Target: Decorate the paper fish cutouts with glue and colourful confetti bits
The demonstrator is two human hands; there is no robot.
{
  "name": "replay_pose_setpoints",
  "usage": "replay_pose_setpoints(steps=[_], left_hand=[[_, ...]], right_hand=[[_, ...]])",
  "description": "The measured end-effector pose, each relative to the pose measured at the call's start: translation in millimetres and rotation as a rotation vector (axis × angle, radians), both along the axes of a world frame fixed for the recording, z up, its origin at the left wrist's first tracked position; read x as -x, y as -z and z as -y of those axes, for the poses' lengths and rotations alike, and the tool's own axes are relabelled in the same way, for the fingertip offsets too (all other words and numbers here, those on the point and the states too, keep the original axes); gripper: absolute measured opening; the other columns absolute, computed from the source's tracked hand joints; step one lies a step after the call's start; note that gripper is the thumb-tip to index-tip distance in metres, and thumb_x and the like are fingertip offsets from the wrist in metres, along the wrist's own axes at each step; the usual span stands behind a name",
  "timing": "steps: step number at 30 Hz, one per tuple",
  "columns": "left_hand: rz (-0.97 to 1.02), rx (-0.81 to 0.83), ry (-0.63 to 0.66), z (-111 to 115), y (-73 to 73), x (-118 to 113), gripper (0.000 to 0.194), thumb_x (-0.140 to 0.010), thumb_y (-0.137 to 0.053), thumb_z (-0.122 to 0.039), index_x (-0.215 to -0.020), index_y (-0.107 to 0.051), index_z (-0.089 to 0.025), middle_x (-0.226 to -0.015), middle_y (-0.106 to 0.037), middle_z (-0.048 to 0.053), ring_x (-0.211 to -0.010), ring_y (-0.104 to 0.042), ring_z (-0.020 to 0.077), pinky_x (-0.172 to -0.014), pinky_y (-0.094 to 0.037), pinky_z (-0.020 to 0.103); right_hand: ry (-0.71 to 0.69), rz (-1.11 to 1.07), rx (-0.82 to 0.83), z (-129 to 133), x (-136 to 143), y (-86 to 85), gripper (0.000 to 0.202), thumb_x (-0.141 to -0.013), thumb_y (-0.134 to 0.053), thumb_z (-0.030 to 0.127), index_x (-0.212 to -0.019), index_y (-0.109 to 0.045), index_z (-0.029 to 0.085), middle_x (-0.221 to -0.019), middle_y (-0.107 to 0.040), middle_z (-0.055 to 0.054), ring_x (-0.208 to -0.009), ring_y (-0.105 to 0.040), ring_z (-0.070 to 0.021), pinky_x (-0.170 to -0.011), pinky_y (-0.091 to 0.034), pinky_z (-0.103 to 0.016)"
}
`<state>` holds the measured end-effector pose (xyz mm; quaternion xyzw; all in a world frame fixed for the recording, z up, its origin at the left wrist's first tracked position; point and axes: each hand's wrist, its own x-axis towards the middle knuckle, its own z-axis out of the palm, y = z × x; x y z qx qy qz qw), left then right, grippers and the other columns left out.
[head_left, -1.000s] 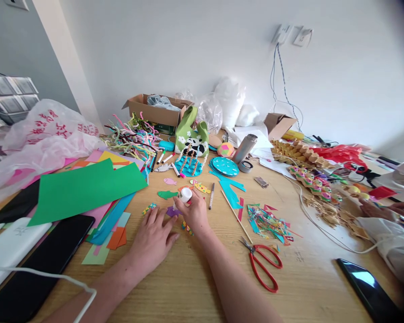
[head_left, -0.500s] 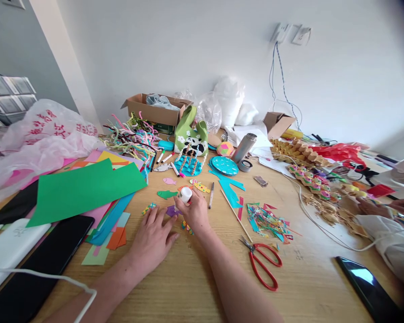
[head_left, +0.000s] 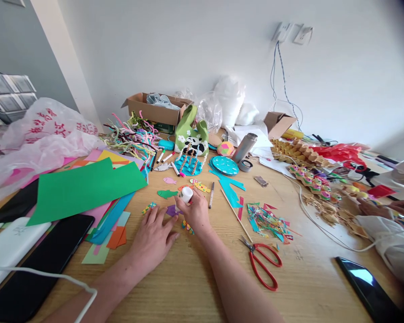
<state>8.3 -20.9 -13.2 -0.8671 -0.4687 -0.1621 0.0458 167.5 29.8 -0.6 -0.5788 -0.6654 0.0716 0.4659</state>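
Observation:
In the middle of the table, my right hand [head_left: 198,211] grips a small white glue bottle [head_left: 186,194], its round white end facing up. Just beneath it lies a purple paper fish [head_left: 172,210], partly covered by my fingers. My left hand [head_left: 155,231] rests palm down with its fingers apart, the fingertips at the purple fish's edge. Around the hands are other paper fish: a green one [head_left: 167,194], a pink one [head_left: 169,181], a yellow one [head_left: 202,187] and a patterned one [head_left: 149,207]. Another patterned piece [head_left: 187,227] sits below my right wrist.
Red-handled scissors [head_left: 263,264], a thin stick [head_left: 236,216] and paper scraps [head_left: 268,221] lie to the right. Green paper sheets [head_left: 87,190] are stacked left, beside a black phone [head_left: 43,273]. A steel flask [head_left: 245,148] stands behind. At far right, another person's hands [head_left: 373,207] are visible.
The glue bottle and my right hand have shifted very slightly. My left hand stays in the same place.

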Motion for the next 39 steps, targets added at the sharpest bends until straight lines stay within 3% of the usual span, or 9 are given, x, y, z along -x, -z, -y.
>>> replay_pose_setpoints(steps=[5, 17, 39], left_hand=[[0.002, 0.005, -0.006, -0.2, 0.3, -0.2, 0.037, -0.091, -0.057, -0.042, -0.121, -0.067, -0.025, -0.131, -0.06, 0.015, -0.128, -0.047, 0.0355, -0.107, -0.04, 0.055], [-0.02, 0.024, -0.008, -0.8, -1.1, -0.4, 0.039, -0.09, -0.058, -0.043, -0.123, -0.066, -0.026, -0.131, -0.06, 0.015, -0.129, -0.047, 0.0366, -0.108, -0.04, 0.055], [-0.021, 0.011, -0.007, 0.1, -1.1, -0.3, 0.037, -0.091, -0.056, -0.042, -0.121, -0.067, -0.025, -0.13, -0.061, 0.015, -0.128, -0.047, 0.0358, -0.108, -0.039, 0.054]], right_hand=[[-0.064, 0.03, -0.026, 1.0, 3.2, 1.1, 0.023, -0.085, -0.062, 0.033, -0.068, -0.053, 0.02, -0.071, -0.055, 0.0, -0.065, -0.049, -0.0146, -0.062, -0.038, -0.026], [0.001, 0.126, -0.082, -0.4, -1.2, 1.4, 0.022, -0.086, -0.063, 0.037, -0.073, -0.058, 0.02, -0.072, -0.058, -0.002, -0.07, -0.051, -0.0184, -0.067, -0.041, -0.03], [-0.052, 0.073, -0.053, 0.5, 1.3, 0.6, 0.022, -0.084, -0.064, 0.033, -0.069, -0.053, 0.021, -0.072, -0.057, -0.002, -0.069, -0.051, -0.0172, -0.065, -0.042, -0.029]])
